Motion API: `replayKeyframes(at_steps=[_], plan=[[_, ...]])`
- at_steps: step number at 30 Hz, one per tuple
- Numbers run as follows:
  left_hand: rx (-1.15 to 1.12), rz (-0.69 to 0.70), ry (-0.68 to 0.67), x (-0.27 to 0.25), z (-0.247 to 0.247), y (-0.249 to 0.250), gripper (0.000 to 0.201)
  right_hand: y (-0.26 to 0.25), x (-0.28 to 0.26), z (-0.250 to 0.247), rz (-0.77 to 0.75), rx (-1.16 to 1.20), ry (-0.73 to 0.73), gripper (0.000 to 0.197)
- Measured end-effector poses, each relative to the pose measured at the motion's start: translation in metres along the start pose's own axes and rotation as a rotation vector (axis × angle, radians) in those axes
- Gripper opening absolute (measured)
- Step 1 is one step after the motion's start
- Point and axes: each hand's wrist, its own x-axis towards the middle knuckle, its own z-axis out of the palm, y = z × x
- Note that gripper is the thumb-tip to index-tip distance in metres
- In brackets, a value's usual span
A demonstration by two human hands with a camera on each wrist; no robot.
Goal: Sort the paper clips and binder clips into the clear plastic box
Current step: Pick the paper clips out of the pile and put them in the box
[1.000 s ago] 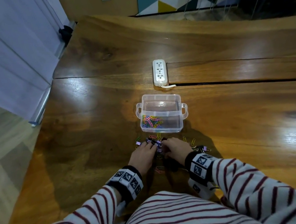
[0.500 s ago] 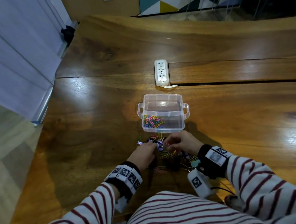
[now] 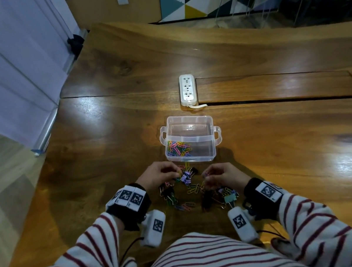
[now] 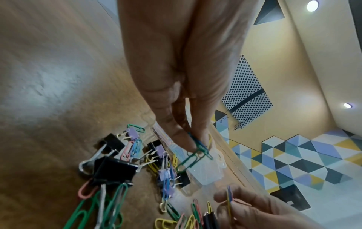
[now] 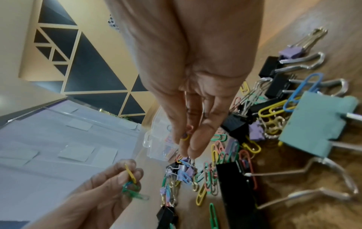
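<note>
1. Clear plastic box sits on the table, paper clips in its near-left compartment.
2. Your left hand pinches green clips; your right hand pinches a few clips.

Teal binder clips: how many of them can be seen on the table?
1. The teal binder clip lies on the table at the right edge of the pile of clips, near the right hand. Others may be hidden under it.
</note>
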Motion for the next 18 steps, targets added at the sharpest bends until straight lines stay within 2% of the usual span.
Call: replayKeyframes(at_steps=[4,9,11,13,15,18], plan=[[-0.072,0.053,0.101,0.008,-0.001,0.003,0.012,0.004,0.003,-0.003,0.015,0.183,0.011,0.011],[0.038,0.168,0.248,0.029,-0.017,0.022,0.010,-0.004,0.004,-0.005,0.029,0.352,0.024,0.013],[0.026,0.125,0.290,0.039,-0.020,0.030,0.016,-0.006,0.005,-0.004,0.024,0.377,0.028,0.013],[0.129,0.062,0.307,0.048,-0.023,0.035,0.022,-0.008,0.005,-0.003,0.025,0.387,0.031,0.015],[0.328,0.036,0.259,0.050,-0.025,0.034,0.024,-0.010,0.005,-0.002,0.017,0.398,0.036,0.018],[0.441,0.100,0.260,0.040,-0.024,0.025,0.028,-0.012,0.005,-0.002,0.002,0.432,0.044,0.015]])
